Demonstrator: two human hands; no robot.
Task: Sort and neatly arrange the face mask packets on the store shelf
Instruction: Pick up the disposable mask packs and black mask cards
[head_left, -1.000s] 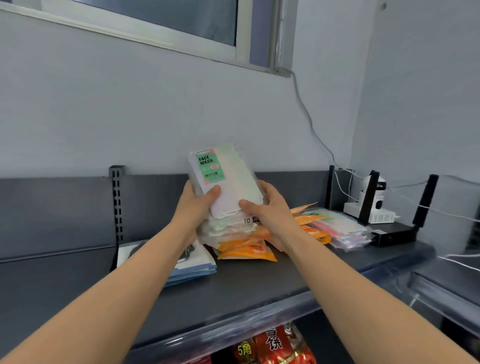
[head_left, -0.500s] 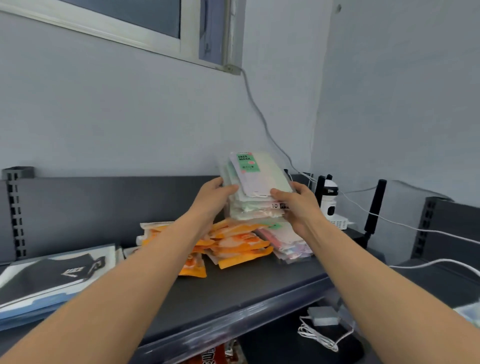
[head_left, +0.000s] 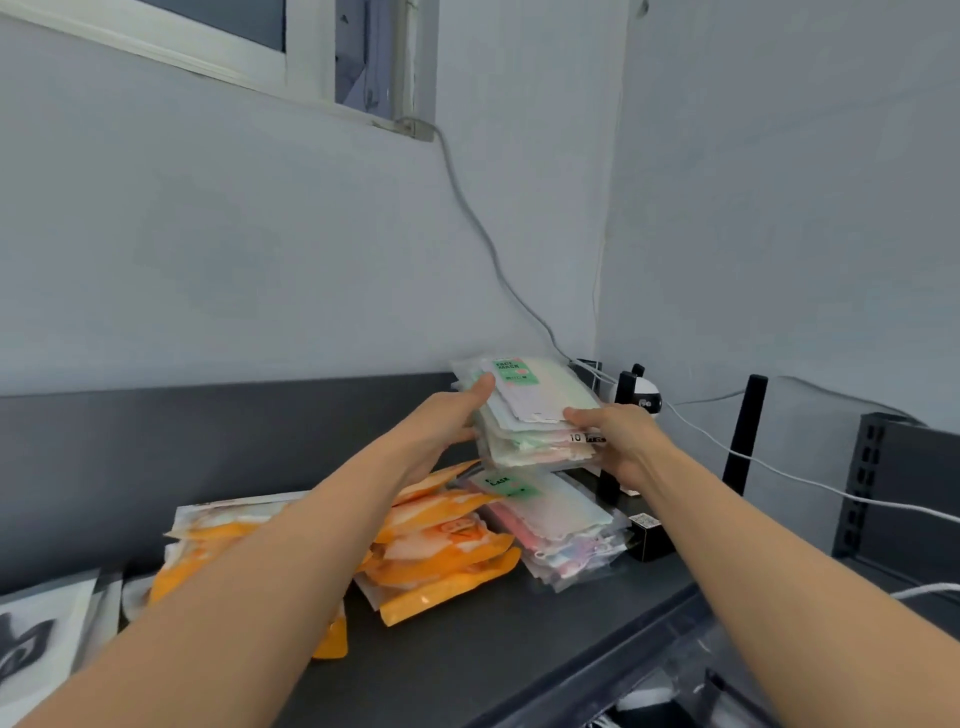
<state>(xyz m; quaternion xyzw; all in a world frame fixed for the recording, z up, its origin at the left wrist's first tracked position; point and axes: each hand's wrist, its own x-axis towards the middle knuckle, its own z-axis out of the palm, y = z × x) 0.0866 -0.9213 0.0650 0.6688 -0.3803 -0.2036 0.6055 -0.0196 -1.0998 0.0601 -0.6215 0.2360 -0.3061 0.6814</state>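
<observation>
Both hands hold a stack of clear face mask packets (head_left: 532, 410) with a green label on top, lifted above the dark shelf (head_left: 493, 639). My left hand (head_left: 447, 421) grips its left edge and my right hand (head_left: 618, 441) its right edge. Directly under the held stack lies another pile of clear pastel mask packets (head_left: 556, 525) on the shelf. A loose heap of orange packets (head_left: 441, 545) lies to the left of that pile, partly hidden by my left forearm.
A small white camera (head_left: 644, 400), a black antenna (head_left: 745, 431) and a small black box (head_left: 647, 535) stand at the shelf's right end, with white cables (head_left: 779, 473) running across. Black-and-white packets (head_left: 36, 634) lie at the far left. A grey wall rises behind.
My view has swung right and the held stack has travelled right along the shelf, from over the orange heap to above the clear pastel pile.
</observation>
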